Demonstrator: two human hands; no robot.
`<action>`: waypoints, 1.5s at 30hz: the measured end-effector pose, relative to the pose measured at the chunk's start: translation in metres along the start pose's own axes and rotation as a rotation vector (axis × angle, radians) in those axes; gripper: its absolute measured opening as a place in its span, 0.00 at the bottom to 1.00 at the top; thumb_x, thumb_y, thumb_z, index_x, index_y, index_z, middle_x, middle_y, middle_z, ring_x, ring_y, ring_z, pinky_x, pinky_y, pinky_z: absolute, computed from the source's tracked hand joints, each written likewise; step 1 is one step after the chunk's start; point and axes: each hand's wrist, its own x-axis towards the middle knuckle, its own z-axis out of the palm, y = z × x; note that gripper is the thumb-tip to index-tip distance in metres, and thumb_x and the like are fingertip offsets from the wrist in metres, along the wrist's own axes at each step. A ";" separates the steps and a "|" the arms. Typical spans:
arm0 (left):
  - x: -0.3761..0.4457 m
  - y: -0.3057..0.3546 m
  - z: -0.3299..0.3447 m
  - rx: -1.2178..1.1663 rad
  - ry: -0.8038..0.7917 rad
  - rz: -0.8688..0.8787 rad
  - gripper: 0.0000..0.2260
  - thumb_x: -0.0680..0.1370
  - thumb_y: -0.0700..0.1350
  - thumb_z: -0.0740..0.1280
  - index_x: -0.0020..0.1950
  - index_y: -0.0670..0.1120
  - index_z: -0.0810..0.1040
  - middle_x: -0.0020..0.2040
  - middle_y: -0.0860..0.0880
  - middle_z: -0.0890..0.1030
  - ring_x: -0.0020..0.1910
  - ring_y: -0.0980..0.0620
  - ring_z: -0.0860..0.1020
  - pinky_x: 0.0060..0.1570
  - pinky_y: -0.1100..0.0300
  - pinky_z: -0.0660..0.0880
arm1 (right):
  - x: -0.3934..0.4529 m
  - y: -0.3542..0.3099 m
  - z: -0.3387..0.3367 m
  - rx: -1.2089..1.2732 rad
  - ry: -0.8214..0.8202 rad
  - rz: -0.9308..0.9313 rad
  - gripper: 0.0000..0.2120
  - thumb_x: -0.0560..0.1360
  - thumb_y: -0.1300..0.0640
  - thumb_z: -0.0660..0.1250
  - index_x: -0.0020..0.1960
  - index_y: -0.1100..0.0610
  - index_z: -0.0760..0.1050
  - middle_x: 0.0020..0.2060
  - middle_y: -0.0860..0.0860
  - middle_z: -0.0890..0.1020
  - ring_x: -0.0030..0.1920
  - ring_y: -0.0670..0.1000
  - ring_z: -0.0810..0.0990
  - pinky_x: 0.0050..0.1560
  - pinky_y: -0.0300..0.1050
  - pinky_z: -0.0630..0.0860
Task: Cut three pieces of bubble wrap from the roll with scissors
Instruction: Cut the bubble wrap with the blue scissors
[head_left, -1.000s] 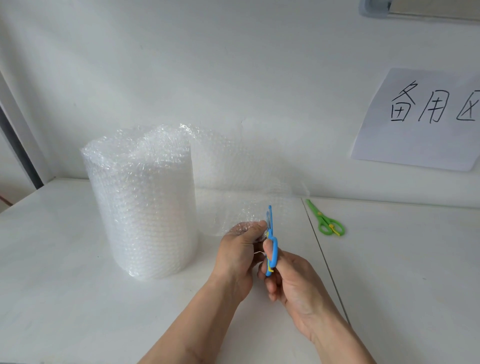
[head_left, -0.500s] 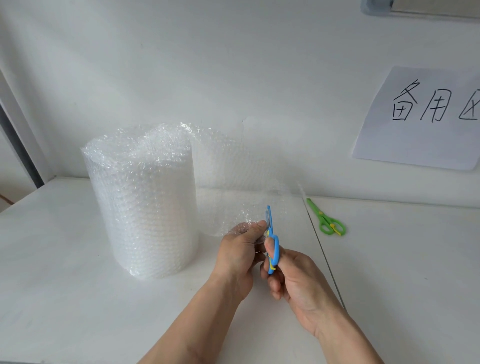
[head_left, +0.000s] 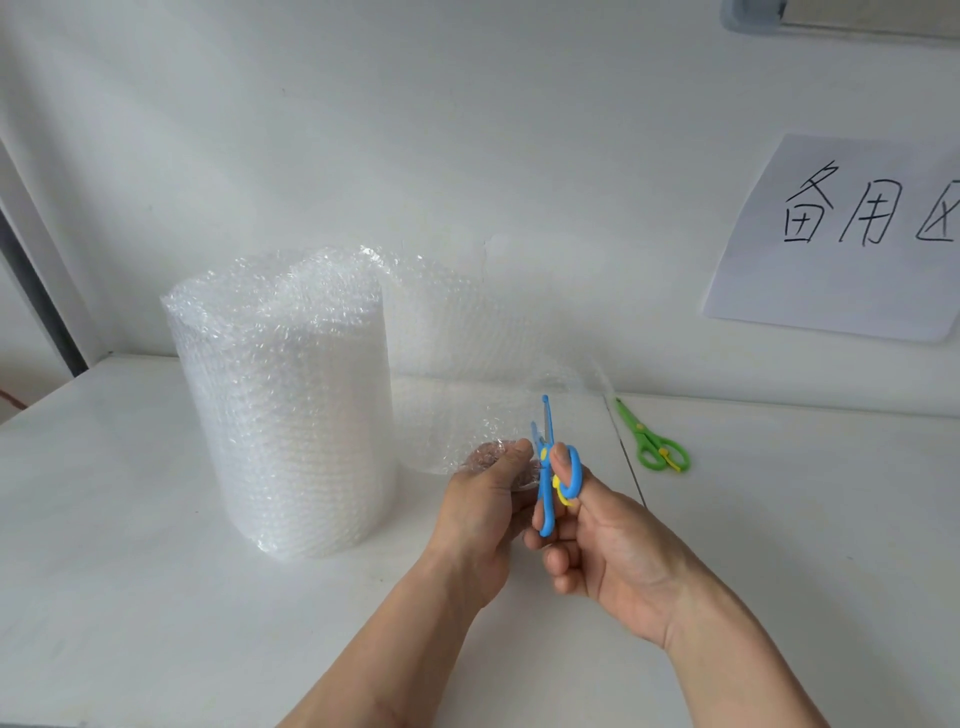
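Note:
A thick roll of clear bubble wrap (head_left: 291, 405) stands upright on the white table (head_left: 130, 597), left of centre. Its loose sheet (head_left: 457, 353) trails to the right, behind and below my hands. My left hand (head_left: 483, 504) pinches the lower edge of that sheet. Just to its right, my right hand (head_left: 608, 551) holds small blue scissors (head_left: 550, 467) with yellow trim, thumb through the upper loop. The blades point up and away, slightly apart, at the sheet's bottom edge.
Green scissors (head_left: 654, 441) lie shut on the table to the right, beyond a seam between two tabletops (head_left: 626, 457). A paper sign with handwriting (head_left: 852, 239) hangs on the wall at the right. The wall stands close behind the roll.
The blue scissors' blades have parted a little and the handles have spread. Both hands stay at nearly the same spot at the sheet's lower edge.

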 end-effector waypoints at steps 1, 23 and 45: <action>0.000 -0.001 0.000 0.001 -0.002 -0.001 0.16 0.79 0.48 0.66 0.51 0.34 0.78 0.27 0.44 0.75 0.29 0.46 0.73 0.36 0.52 0.68 | 0.000 0.001 0.000 -0.004 -0.005 0.006 0.28 0.62 0.30 0.66 0.35 0.57 0.74 0.31 0.55 0.77 0.26 0.49 0.69 0.27 0.41 0.68; 0.002 -0.006 -0.001 0.056 0.030 0.073 0.10 0.80 0.45 0.64 0.46 0.38 0.75 0.31 0.44 0.76 0.27 0.50 0.74 0.31 0.58 0.73 | 0.006 -0.001 0.000 -0.081 0.060 0.012 0.29 0.64 0.29 0.65 0.35 0.57 0.71 0.28 0.52 0.74 0.25 0.48 0.65 0.26 0.41 0.65; -0.001 -0.008 0.001 0.079 0.008 0.079 0.09 0.81 0.43 0.63 0.45 0.38 0.75 0.32 0.43 0.77 0.34 0.46 0.77 0.39 0.57 0.77 | 0.008 -0.003 -0.005 -0.057 0.092 -0.029 0.26 0.65 0.31 0.67 0.35 0.56 0.72 0.29 0.52 0.73 0.24 0.48 0.64 0.26 0.41 0.62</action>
